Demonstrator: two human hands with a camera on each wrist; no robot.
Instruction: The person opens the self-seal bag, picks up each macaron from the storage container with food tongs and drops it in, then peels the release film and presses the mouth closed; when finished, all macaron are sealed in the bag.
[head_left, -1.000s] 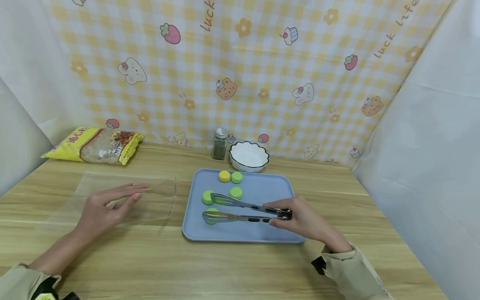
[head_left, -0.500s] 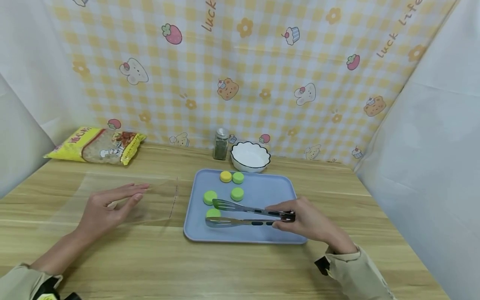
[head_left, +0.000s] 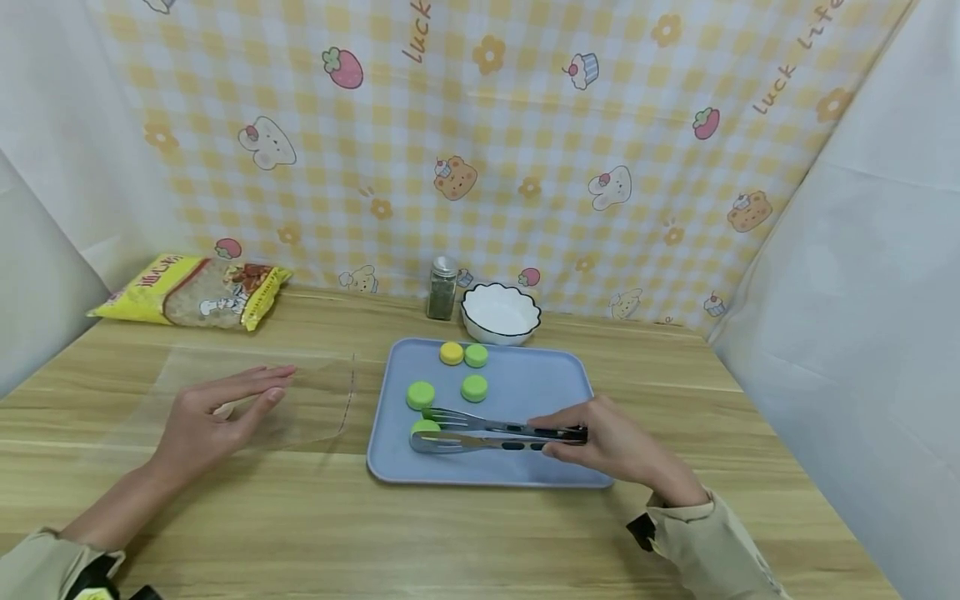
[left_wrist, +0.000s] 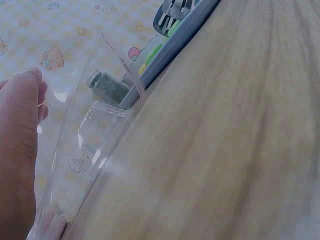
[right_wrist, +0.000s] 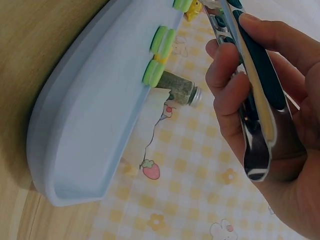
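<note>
Right hand (head_left: 600,429), curled round silver metal tongs (head_left: 498,427), aligns them leftward, tips flanking the frontmost round green macaron (head_left: 425,426); left hand (head_left: 213,417), fingers nearly straight, meets a clear plastic bag (head_left: 318,404).

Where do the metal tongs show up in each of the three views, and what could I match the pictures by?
Head: the tongs are below centre, over the tray, held in the right hand.
Left wrist: tongs at the top edge, just right of centre, slotted ends only.
Right wrist: tongs at upper right, cut off by the top edge.
Shared landmark: the lidded jar.
</note>
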